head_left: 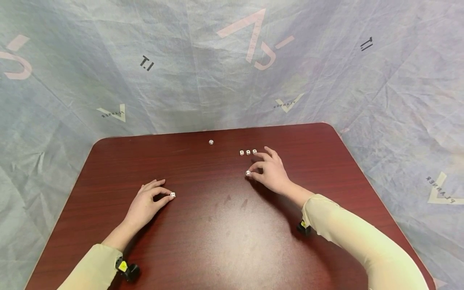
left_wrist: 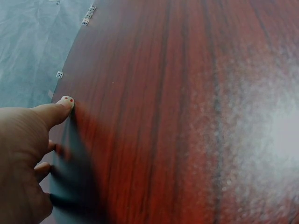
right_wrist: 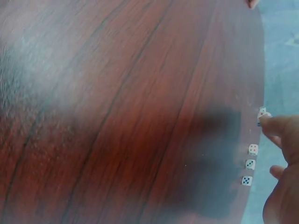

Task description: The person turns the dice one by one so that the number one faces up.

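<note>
Between thumb and forefinger my left hand (head_left: 146, 201) pinches a white die (head_left: 172, 195) at the left of the table; in the left wrist view that die (left_wrist: 68, 101) shows two red pips. My right hand (head_left: 272, 174) likewise pinches a white die (head_left: 248, 173), right of the middle. Just beyond the right fingers stand three dice in a short row, among them a left die (head_left: 241, 153), a middle die (head_left: 248, 152) and a right die (head_left: 255, 151). A lone die (head_left: 211, 142) lies farther back, left of that row.
The dark red wooden table (head_left: 203, 241) has rounded back corners. Grey printed fabric (head_left: 174, 92) hangs behind it and along both sides. Each wrist wears a strapped black camera, the left camera (head_left: 130, 272) and the right camera (head_left: 303, 228).
</note>
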